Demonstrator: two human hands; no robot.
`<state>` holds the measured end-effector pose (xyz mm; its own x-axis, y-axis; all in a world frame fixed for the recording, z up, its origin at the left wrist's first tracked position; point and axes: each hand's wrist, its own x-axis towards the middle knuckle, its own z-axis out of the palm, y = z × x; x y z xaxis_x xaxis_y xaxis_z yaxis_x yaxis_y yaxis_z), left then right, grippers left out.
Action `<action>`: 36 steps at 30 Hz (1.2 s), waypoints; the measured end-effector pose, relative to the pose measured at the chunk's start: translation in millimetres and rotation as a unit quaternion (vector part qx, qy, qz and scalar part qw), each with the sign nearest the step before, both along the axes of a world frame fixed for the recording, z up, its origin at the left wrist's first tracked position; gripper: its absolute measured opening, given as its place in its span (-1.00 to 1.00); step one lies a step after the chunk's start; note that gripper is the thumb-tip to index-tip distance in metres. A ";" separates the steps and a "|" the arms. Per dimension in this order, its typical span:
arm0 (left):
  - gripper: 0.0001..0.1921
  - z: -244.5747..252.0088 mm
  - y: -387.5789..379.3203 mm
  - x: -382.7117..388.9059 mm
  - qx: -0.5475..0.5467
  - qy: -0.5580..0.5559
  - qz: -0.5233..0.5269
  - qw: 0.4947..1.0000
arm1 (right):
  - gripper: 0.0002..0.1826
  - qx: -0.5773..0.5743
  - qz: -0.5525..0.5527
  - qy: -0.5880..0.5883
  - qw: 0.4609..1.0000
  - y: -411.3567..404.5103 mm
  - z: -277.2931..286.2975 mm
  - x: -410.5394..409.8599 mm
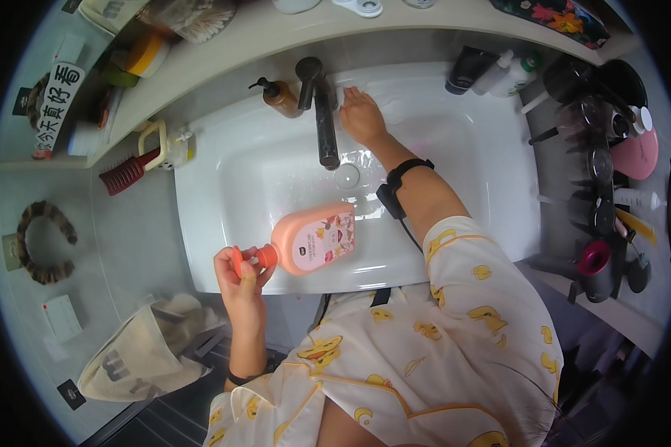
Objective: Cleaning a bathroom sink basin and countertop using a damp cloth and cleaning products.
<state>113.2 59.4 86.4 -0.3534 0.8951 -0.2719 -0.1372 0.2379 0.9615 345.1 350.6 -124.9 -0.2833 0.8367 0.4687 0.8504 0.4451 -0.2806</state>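
Observation:
My left hand (245,274) grips the orange pump top of a coral plastic detergent bottle (313,237). The bottle lies tilted over the front of the white washbasin (201,223), its printed label facing up and its base toward the right. At the back rim, just right of the dark faucet (325,131), my right hand (362,116) rests palm down with its fingers extended. The underside of that palm is hidden. Wet patches show on the rim beside it, and the round drain plug (346,176) sits below the spout.
An amber pump bottle (280,98) stands left of the faucet. Tubes and bottles (486,72) line the back right corner. Hairbrush (128,172) and cup (173,148) are at left; a hair dryer (595,268) hangs at right. A shelf (257,42) runs behind the basin.

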 end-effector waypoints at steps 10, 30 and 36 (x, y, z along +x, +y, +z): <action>-0.61 38.2 26.7 22.0 0.095 -0.013 -0.082 0.992 | -0.58 -0.090 0.233 -0.124 0.960 -15.4 -3.1 41.9; -0.60 -31.1 291.6 227.6 0.281 0.219 -0.327 0.875 | -0.53 -0.431 -0.090 0.724 0.531 -144.7 14.5 125.9; -0.59 -43.1 318.7 262.7 0.266 0.259 -0.340 0.864 | -0.44 -0.382 -0.014 0.870 0.311 -178.9 69.8 159.4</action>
<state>375.9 378.1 43.3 0.3529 0.8929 0.2796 0.3413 -0.4011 0.8501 504.6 171.7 -55.1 -0.1449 0.8831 -0.4462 -0.8843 -0.3179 -0.3420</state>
